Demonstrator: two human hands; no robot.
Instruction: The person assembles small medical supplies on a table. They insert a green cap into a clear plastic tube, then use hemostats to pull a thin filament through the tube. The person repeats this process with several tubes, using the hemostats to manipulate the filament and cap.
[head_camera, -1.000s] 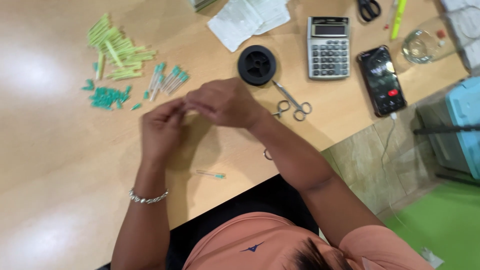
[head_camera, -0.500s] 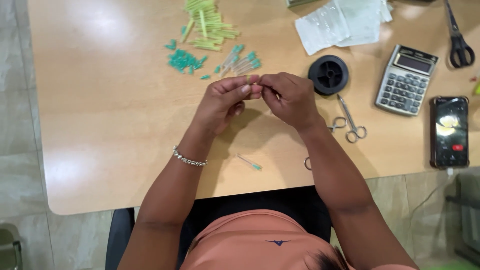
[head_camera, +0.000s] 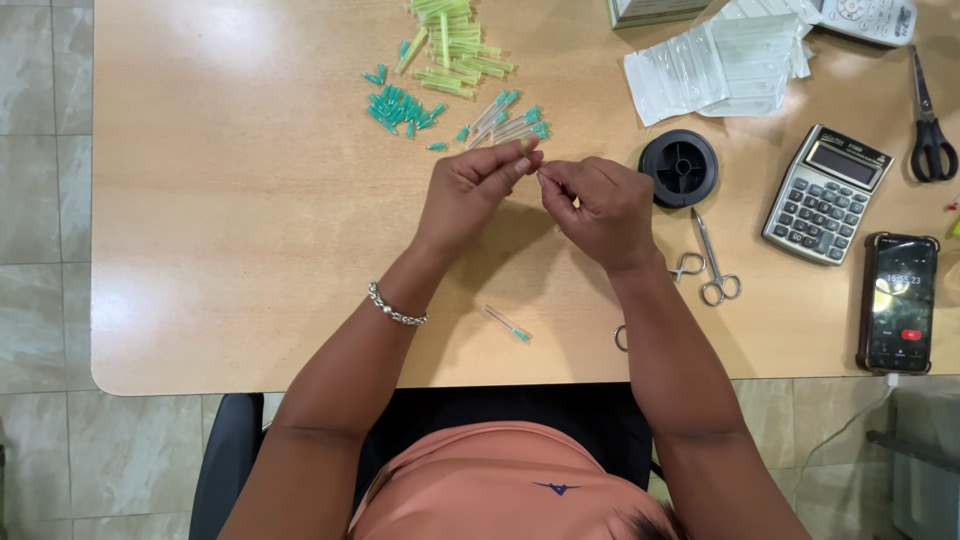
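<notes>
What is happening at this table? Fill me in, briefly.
A person seated at a wooden table has both hands raised together just above it. The left hand and right hand meet at the fingertips, pinching something too small to make out. Loose teal caps, yellow-green tubes and capped needles lie just beyond them. A black spool and small scissors sit by the right hand; one capped needle lies nearer the body.

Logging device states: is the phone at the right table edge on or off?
On: the phone lies face up, its screen lit with a red button showing.
</notes>
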